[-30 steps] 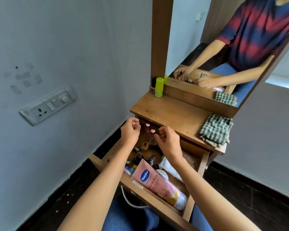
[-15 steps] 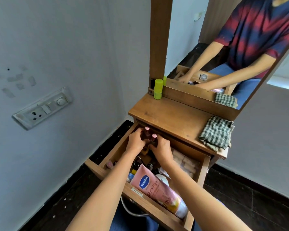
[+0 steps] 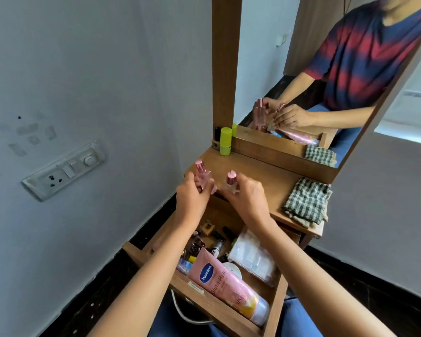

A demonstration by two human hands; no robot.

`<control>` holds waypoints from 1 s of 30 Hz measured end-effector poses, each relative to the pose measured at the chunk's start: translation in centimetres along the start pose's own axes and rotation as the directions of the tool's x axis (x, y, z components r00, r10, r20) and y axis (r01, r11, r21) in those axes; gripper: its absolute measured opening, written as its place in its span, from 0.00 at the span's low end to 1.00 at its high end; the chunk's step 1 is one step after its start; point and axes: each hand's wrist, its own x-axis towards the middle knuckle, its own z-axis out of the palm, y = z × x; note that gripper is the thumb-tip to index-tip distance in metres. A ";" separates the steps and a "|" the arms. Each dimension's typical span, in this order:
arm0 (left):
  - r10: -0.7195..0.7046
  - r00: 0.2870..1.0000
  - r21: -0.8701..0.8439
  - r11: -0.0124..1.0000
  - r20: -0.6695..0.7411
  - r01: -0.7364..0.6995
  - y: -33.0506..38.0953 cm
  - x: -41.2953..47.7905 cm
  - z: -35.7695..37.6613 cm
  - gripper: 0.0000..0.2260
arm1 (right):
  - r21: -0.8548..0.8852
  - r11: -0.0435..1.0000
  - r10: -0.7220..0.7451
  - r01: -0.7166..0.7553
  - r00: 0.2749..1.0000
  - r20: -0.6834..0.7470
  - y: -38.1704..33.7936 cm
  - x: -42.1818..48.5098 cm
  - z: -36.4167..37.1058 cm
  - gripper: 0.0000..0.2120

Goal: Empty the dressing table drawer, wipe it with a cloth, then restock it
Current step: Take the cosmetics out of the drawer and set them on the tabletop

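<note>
Currently your left hand (image 3: 192, 198) and right hand (image 3: 247, 198) each clamp a pink-capped bottle (image 3: 203, 177) above the drawer (image 3: 219, 310); either may topple when set down.

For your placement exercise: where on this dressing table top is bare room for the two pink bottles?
Bare wood lies between the green stick at the mirror's foot and the checked cloth. The drawer below is crowded.

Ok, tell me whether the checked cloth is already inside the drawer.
No, the checked cloth lies on the table top, outside the open drawer.
</note>
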 end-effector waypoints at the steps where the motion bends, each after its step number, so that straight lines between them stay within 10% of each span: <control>1: 0.018 1.000 -0.016 1.000 -0.006 -0.018 0.8 0.7 0.1 0.15 | -0.011 1.000 0.022 -0.023 1.000 -0.008 0.0 1.0 -0.6 0.13; 8: 0.030 0.998 -0.101 0.995 0.059 -0.024 4.0 4.9 3.9 0.13 | 0.155 0.958 0.250 -0.242 0.967 -0.039 2.4 6.4 -0.1 0.14; 22: 0.008 1.000 -0.130 0.992 0.000 -0.008 2.4 6.9 8.3 0.17 | 0.285 0.950 0.135 -0.128 0.991 -0.006 7.8 7.6 1.0 0.28; 30: -0.017 1.000 -0.136 0.991 -0.005 0.016 2.2 8.3 10.2 0.10 | 0.369 0.911 0.212 -0.185 0.977 -0.033 7.6 8.6 1.6 0.19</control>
